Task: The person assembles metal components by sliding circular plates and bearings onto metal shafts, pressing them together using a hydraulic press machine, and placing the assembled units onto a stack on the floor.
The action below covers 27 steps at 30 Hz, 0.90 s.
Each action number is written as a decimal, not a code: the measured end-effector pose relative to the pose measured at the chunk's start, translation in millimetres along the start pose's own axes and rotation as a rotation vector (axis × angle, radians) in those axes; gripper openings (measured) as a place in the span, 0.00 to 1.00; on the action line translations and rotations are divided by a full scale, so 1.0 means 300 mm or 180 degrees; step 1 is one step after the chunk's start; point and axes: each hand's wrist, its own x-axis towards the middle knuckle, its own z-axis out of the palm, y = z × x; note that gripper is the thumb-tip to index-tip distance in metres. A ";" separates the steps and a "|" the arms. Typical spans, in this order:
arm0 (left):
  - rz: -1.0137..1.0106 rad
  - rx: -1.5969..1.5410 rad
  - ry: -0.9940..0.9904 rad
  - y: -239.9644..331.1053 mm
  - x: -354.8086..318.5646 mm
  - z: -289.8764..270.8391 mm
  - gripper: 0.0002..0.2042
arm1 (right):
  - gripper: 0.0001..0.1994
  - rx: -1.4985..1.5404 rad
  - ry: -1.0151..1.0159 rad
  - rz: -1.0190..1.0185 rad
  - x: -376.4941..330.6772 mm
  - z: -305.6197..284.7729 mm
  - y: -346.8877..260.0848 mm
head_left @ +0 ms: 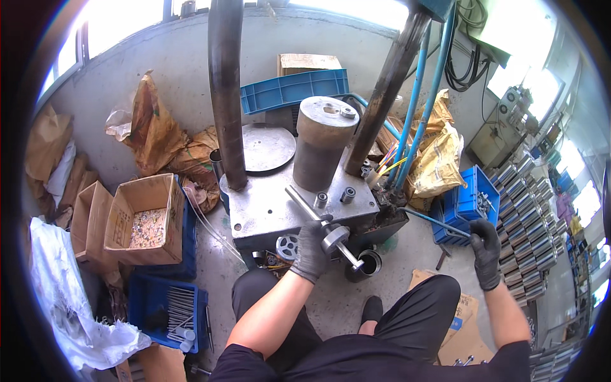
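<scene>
Shaft work at the press: we are sitting in front of a grey steel press table (280,207) and our left hand (313,248), in a dark glove, is gripping a long metal shaft (323,228) that is carrying a round steel collar (335,237). The fingers are wrapping tight around the rod just beside the collar, pressed together. The shaft is lying tilted — its upper end is resting on the table's front edge, its lower end is pointing down toward a dark ring-shaped part (368,261) on the floor.

Our right hand (485,249), also gloved, is reaching out to the right, near a blue crate (474,194) of small parts; fingers are curling loosely, and we cannot tell whether they are pinching anything.

Judging by the look, the shaft is solid steel — stiff, heavy for its size, probably oily and slick, so we are best gripping the bare rod next to the collar, where the weight is sitting.

Two small bushings (347,194) are standing on the table in front of a big grey cylinder (323,143). A cardboard box (146,219) of small bits is sitting well to the left.
</scene>
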 end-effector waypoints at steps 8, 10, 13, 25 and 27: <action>-0.0277 0.0180 0.0309 0.065 0.035 -0.038 0.20 | 0.29 0.2795 0.1474 0.2204 -0.203 0.380 0.145; -0.0467 0.0177 0.0272 0.079 0.017 -0.060 0.26 | 0.27 0.3333 0.1131 0.2825 -0.266 0.531 0.108; -0.0934 -0.0098 0.0074 0.069 -0.011 -0.069 0.30 | 0.26 0.3543 0.0000 0.3476 -0.394 0.717 0.091; -0.1153 0.1462 0.0301 -0.155 -0.184 -0.066 0.19 | 0.33 0.3366 -0.1285 0.2773 -0.505 0.912 -0.110; -0.0577 0.2445 0.0060 -0.179 -0.139 -0.176 0.19 | 0.32 0.3827 -0.0974 0.3114 -0.522 0.974 -0.093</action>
